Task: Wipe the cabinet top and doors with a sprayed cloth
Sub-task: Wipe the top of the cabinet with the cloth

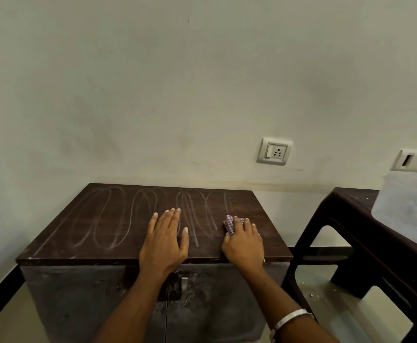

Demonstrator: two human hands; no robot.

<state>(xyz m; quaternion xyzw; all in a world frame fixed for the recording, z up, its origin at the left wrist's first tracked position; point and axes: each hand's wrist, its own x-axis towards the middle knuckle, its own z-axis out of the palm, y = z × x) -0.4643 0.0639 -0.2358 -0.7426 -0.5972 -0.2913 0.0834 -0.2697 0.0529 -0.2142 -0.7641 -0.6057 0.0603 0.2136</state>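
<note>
Reaching in from the bottom edge, two bare forearms, a pale bangle [292, 318] circling the right wrist. Pressing flat on the cabinet top [108, 224], left hand [164, 240], its grip spread wide and pinching nothing, apparently bracing the body and steadying the cabinet against the push of the stroke. Bearing down just to the right of it, right hand [244, 240], its grip curled and pressed together over a bunched checked cloth [230, 225], only a corner of fabric poking out beyond the fingertips; bunching likely keeping the cloth from sliding out under the palm. Lying across the dark wooden surface to the left of and beyond both grips, pale looping streaks [118, 219], seemingly marks of wiping, thinning out beyond the right grip, suggesting the top mostly covered and its right strip being worked now. Waiting directly beneath the hands, grey cabinet doors [91, 300], scuffed and smeared around a small metal handle [184, 284], not yet looking wiped. Standing well off to the right of the right grip, dark plastic stool [351, 246]; mounted on the wall beyond, a switch-and-socket plate [274, 151], a second one at the frame edge. Showing no readable brand, label or lettering anywhere; no spray bottle in view.
</note>
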